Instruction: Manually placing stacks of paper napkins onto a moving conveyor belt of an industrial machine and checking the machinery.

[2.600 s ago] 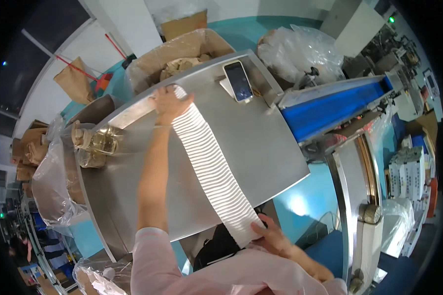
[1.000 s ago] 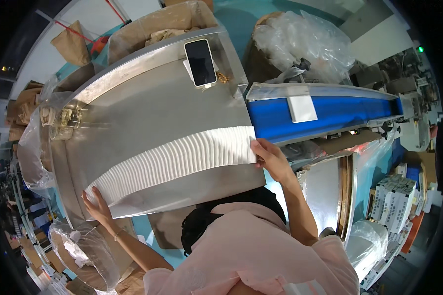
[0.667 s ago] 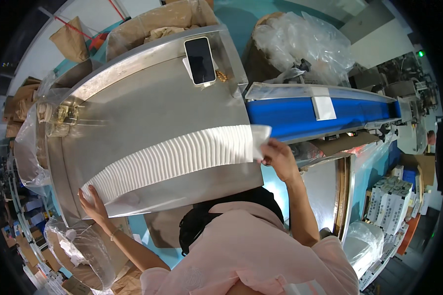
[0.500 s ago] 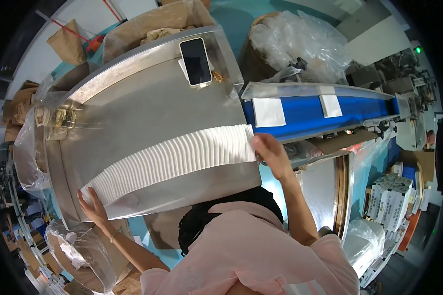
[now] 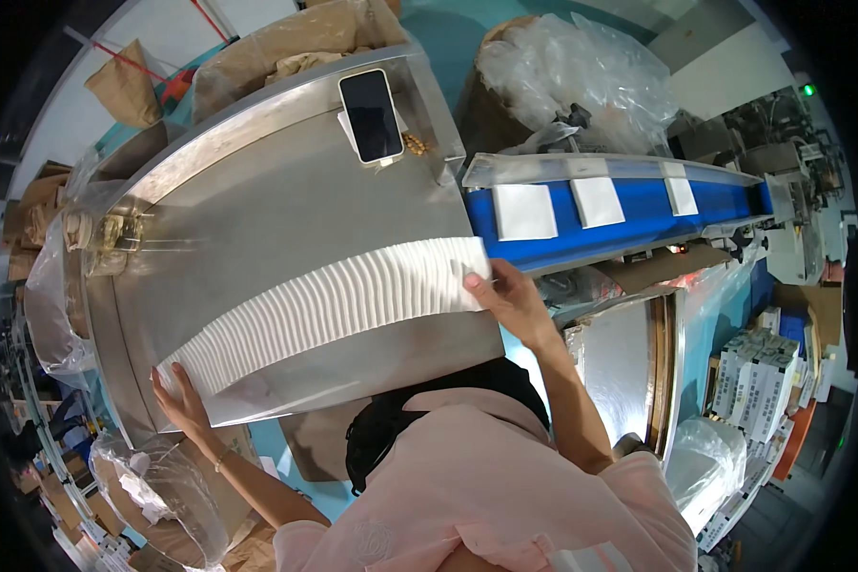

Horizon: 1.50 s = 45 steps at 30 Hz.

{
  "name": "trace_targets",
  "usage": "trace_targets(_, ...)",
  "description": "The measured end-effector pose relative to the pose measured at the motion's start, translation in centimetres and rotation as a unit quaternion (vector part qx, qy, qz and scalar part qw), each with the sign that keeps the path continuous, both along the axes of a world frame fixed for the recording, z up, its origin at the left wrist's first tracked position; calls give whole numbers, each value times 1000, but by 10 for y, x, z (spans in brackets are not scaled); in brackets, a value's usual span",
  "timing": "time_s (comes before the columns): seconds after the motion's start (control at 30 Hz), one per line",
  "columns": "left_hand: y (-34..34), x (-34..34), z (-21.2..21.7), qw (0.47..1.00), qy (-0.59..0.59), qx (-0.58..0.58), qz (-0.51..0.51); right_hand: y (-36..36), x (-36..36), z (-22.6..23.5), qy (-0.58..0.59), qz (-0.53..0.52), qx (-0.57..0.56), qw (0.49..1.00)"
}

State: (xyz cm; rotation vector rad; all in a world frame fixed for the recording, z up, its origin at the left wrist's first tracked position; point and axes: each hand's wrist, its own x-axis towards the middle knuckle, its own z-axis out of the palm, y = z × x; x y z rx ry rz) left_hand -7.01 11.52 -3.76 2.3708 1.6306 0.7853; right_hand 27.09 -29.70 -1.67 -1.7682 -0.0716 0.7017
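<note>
A long, slightly curved row of white folded napkins (image 5: 353, 297) stands packed on a steel tray table (image 5: 257, 214). My left hand (image 5: 179, 400) lies against the row's left end with its fingers stretched apart. At the other end my right hand (image 5: 512, 297) grips the outermost napkins, thumb on the near side; the fingers behind are partly hidden. Just beyond it, a blue conveyor belt (image 5: 560, 212) carries three flat white napkins spaced apart: one close by (image 5: 524, 212), a middle one (image 5: 598, 202) and a far one (image 5: 680, 195).
A phone (image 5: 371, 116) lies near the table's far right corner beside a string of brown beads (image 5: 415, 144). Clear packing tape (image 5: 124, 232) sits at the left edge. A bag of clear plastic (image 5: 577, 76) stands behind the belt. A plastic-lined carton (image 5: 162, 496) is at lower left.
My right hand has moved left onto the row's end, its thumb now over the napkins. The napkins on the belt have shifted right, and three now show instead of two. My left hand stays put.
</note>
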Motion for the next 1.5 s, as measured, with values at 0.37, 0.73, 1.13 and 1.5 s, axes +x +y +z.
trace_targets(0.37,-7,7,5,1000,-9,-5,-1,-19,16,-12,69,-148,80,983)
trace_targets(0.73,-9,11,3,1000,-6,-15,1,-24,22,-14,71,-103,112,986)
trace_targets(1.13,-13,15,5,1000,-20,-20,-10,-13,24,-4,20,-137,41,989)
trace_targets(1.5,-10,18,3,999,-11,-12,-27,13,31,7,6,24,-35,999)
